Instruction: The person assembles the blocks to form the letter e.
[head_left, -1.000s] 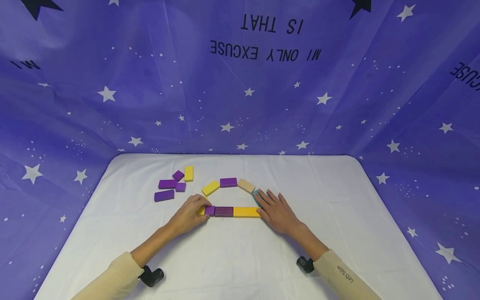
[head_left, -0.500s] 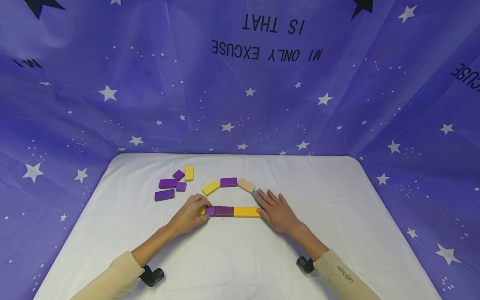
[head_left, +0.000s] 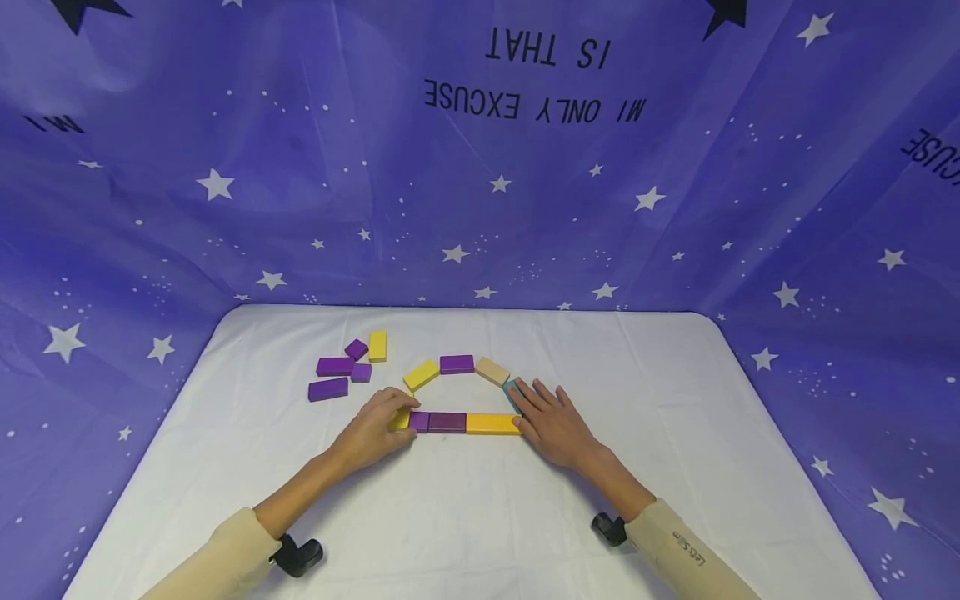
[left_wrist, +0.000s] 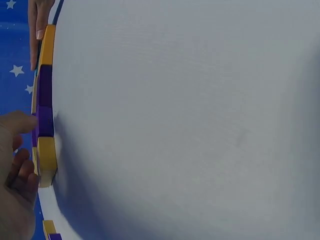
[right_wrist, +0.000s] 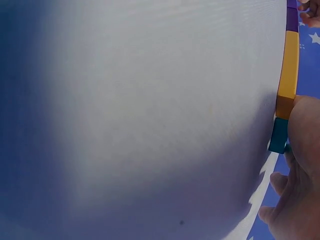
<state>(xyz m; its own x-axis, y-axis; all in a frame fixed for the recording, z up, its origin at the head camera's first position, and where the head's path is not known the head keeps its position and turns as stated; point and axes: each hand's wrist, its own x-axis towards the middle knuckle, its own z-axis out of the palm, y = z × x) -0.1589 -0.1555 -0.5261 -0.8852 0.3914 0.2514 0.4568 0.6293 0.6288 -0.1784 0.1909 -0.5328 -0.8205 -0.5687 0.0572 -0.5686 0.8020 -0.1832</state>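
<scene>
My left hand point(head_left: 375, 429) is at the left end of a row of blocks, thumb and forefinger apart around a small purple block point(head_left: 419, 422), not clearly gripping it. Beside that lie a dark purple block point(head_left: 447, 423) and a long orange block point(head_left: 491, 424). A yellow block point(left_wrist: 47, 155) is partly hidden under the left hand. My right hand point(head_left: 555, 421) lies flat with straight fingers on a teal block point(head_left: 511, 397), its thumb at the orange block's right end. A yellow block point(head_left: 422, 375), a purple block point(head_left: 457, 364) and a tan block point(head_left: 492, 372) form an arch behind the row.
Back left on the white table point(head_left: 480, 517) are loose blocks: an upright-lying yellow block point(head_left: 377, 347), a purple block point(head_left: 328, 389), another purple block point(head_left: 335, 367) and two small purple ones. A purple star-patterned cloth point(head_left: 480, 208) rises behind the table.
The left hand has drawn slightly left, its fingertips loosening from the small purple block, which stays in the row. The right hand has not visibly moved.
</scene>
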